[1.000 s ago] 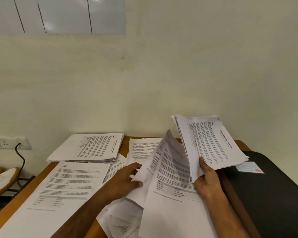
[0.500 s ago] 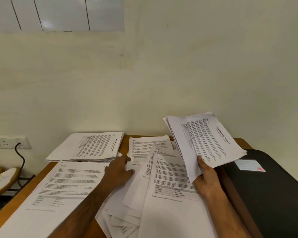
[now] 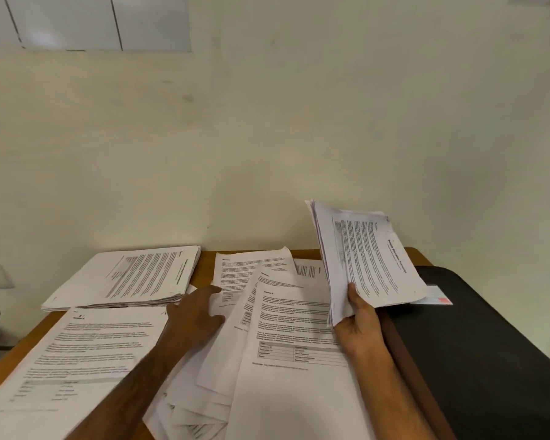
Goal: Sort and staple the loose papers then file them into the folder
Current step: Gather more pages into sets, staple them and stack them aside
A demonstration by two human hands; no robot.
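Sorting stage, incomplete. The right hand [image 3: 361, 325] grips a thick raised sheaf of white printed pages [image 3: 367, 258] by its lower corner; the left hand [image 3: 197, 315], fingers extended, rests on the fanned loose white sheets [image 3: 286, 331] just left of that grip. 1 squared stack of printed pages [image 3: 131, 277] lies farther left. The black folder [image 3: 477, 344], right of the grip, appears shut; no stapler is visible, so stapling and filing evidently remain.

Printed text [image 3: 292, 315] blurred; folder [image 3: 489, 360] cut off right.
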